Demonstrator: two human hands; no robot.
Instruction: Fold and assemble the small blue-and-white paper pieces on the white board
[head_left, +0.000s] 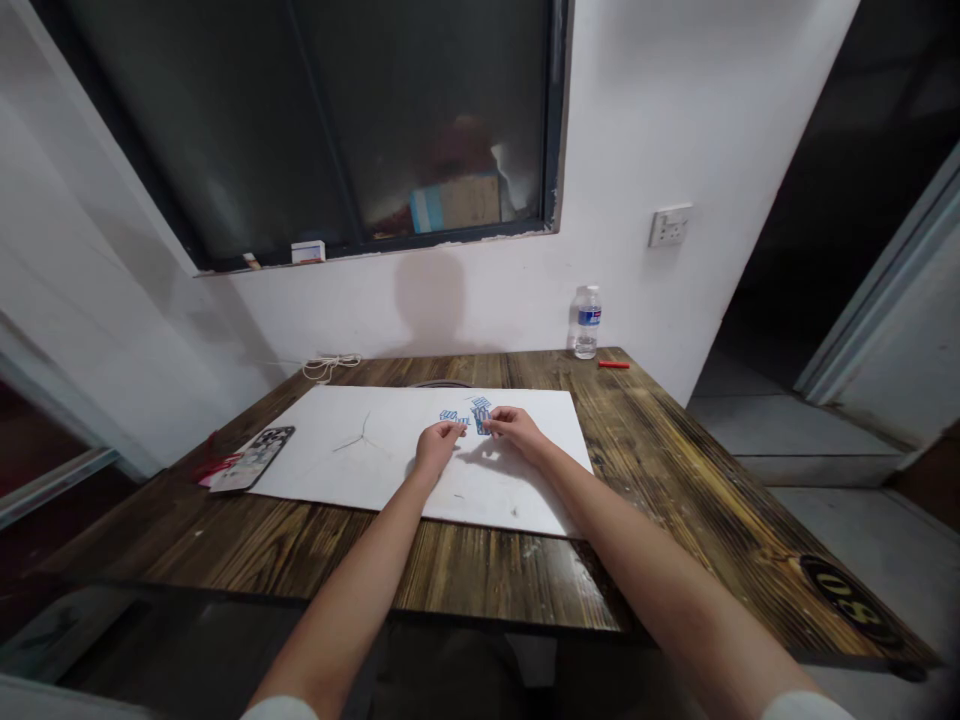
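A white board (405, 470) lies flat on the wooden table. Over its right half, my right hand (514, 428) pinches a small blue openwork piece (481, 420) between thumb and fingers, held tilted up. Close beside it on the left is my left hand (440, 447), thumb and fingertips pressed together; what it grips, if anything, is too small to make out. Just beyond the left fingertips lies a blue slatted piece (448, 414). Another blue slatted piece (481, 402) shows behind the piece in my right hand. Their exact kind is unclear.
A phone-like patterned slab (255, 458) rests at the board's left edge, beside something red (214, 465). A coiled white cord (330, 364) lies at the back left. A water bottle (587, 325) and a red stick-like object (613, 365) are at the back right of the table (675, 500).
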